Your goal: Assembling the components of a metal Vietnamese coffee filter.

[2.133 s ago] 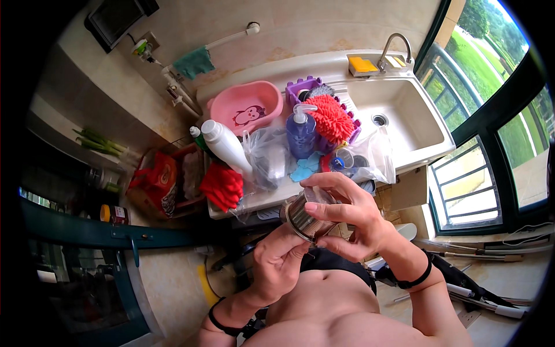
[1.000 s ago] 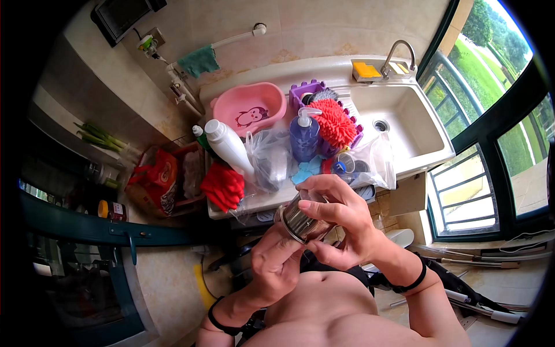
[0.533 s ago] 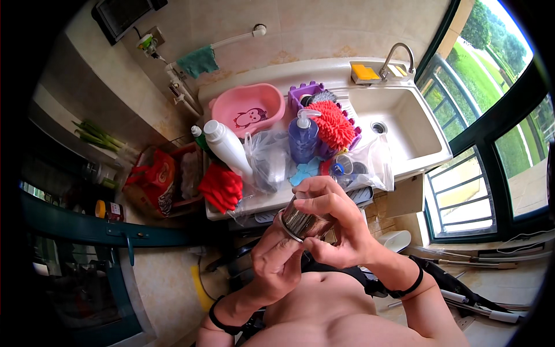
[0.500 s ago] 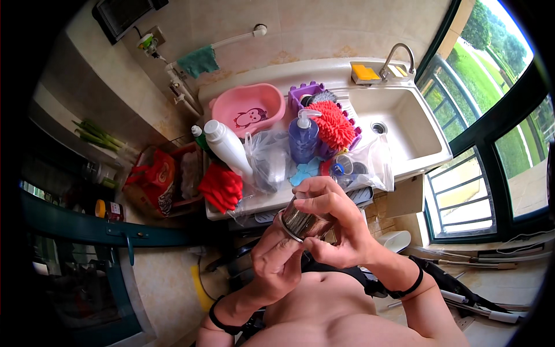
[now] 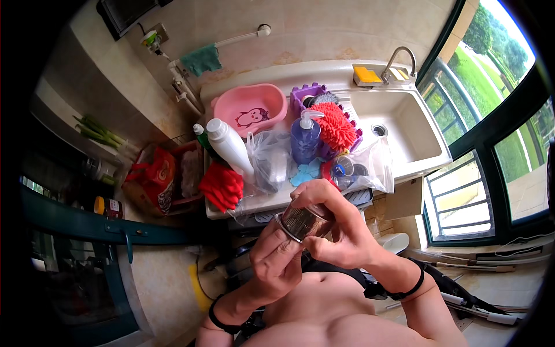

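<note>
In front of my chest I hold a small cylindrical metal mesh strainer (image 5: 307, 221) with a shiny rim, tilted on its side. My left hand (image 5: 277, 254) pinches the rim at its left end. Curled around the other end is my right hand (image 5: 344, 228), its fingers over the top and its thumb underneath. The strainer's right end is hidden behind those fingers. Just beyond my hands, on the counter, lie a light blue cloth (image 5: 306, 172) and a clear plastic bag (image 5: 376, 165) with a clear container beside it.
On the counter stand a pink basin (image 5: 237, 98), a white bottle (image 5: 228, 147), a blue pump bottle (image 5: 304, 139), red gloves (image 5: 222, 186), and a purple basket (image 5: 303, 92) with a red chenille mitt (image 5: 332, 124). A sink (image 5: 399, 124) with a faucet (image 5: 404, 52) is at right, near windows.
My right fingers have shifted on the strainer, bending down over its far end, so more of the mesh shows. My left hand keeps its pinch on the rim.
</note>
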{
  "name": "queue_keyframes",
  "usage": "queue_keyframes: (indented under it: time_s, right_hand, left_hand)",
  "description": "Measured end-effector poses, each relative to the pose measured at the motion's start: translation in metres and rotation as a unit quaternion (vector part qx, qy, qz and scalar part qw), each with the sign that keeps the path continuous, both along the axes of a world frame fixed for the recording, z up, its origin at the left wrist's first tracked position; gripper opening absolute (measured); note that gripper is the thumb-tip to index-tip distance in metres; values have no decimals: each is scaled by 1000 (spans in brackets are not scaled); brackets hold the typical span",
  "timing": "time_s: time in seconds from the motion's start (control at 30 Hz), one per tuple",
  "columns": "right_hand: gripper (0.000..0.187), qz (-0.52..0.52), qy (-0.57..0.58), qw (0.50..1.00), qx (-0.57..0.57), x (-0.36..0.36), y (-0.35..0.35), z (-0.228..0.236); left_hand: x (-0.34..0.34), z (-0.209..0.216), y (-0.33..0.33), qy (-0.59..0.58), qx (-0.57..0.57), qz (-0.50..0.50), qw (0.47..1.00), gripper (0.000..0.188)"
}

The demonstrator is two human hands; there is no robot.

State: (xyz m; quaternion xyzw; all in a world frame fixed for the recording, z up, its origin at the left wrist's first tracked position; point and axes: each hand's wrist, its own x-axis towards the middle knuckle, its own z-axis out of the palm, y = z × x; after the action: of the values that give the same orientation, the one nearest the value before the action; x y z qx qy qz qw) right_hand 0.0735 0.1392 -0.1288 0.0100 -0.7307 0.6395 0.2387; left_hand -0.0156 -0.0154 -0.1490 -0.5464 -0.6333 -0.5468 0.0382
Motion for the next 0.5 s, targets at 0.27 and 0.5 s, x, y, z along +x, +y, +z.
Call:
queue_keyframes:
  time_s: [0.27, 0.5]
  right_hand:
    - [51, 10, -1, 1000, -13, 0, -1, -1]
    - [49, 14, -19, 999, -48, 1, -4, 4]
  left_hand:
    - [-3, 3, -1, 34, 9, -8, 999, 27]
    - [-4, 5, 1, 49, 14, -12, 999, 30]
